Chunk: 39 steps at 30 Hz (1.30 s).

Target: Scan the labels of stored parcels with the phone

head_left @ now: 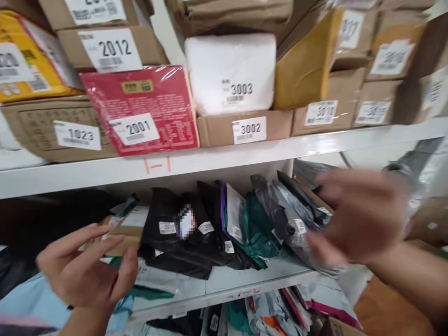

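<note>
On the left, my left hand is raised before the middle shelf, its fingers stretched and apart. Its fingertips overlap a small cardboard box; whether they touch it I cannot tell. Motion smears my right hand on the right, hiding its fingers. Nearest to it is a grey plastic mailer bag with a white label. Between the hands, black mailer bags and a green mailer bag lean in a row, several with small labels.
Above runs a white shelf edge under stacked parcels: a red packet labelled 2001, a white parcel labelled 3003, and cardboard boxes. The lower shelf holds more bags. A light blue bag lies at lower left.
</note>
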Available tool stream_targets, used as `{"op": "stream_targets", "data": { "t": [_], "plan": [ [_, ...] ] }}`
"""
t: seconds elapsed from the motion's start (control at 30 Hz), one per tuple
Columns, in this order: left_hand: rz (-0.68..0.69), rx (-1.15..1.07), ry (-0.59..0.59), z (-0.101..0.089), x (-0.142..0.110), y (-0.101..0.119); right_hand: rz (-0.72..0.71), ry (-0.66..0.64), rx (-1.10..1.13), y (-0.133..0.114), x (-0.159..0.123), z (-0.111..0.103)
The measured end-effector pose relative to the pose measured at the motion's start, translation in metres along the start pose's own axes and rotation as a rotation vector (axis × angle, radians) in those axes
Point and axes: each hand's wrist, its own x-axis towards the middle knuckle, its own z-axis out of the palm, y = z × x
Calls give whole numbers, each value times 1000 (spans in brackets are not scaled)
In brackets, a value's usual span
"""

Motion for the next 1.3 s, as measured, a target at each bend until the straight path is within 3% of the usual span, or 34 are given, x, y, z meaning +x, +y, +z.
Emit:
{"op": "stream_targets", "data": {
  "t": [0.1,0.17,0.27,0.37,0.47,0.53,0.7,0.83,1.03,1.1,1.2,1.3],
  "plan": [
    [-287,106,-175,-23,-69,-21,-481,-375,-57,0,-52,89],
    [-325,112,-204,-32,-99,-33,-571,-470,-30,-25,-57,145],
    [-393,139,-302,-39,-131,-59,-373,-496,-129,-72,-29,223],
    [-538,181,-463,-32,-159,-86,-175,-519,-222,-106,14,293],
    [-575,121,-583,-15,-182,-102,44,-544,-339,-120,43,348],
    [-586,105,-601,-4,-191,-106,132,-547,-380,-122,52,371],
    [-669,141,-556,12,-192,-112,283,-563,-416,-123,59,394],
    [-677,216,-631,16,-192,-112,369,-608,-374,-123,63,397],
    [-916,165,-562,25,-178,-123,445,-670,-108,-127,51,394],
    [-970,115,-521,13,-165,-126,508,-679,8,-127,45,391],
    [-1026,21,-453,-27,-156,-118,608,-676,200,-122,41,387],
    [-1034,-8,-224,-69,-171,-90,666,-640,400,-115,40,384]
  ]
}}
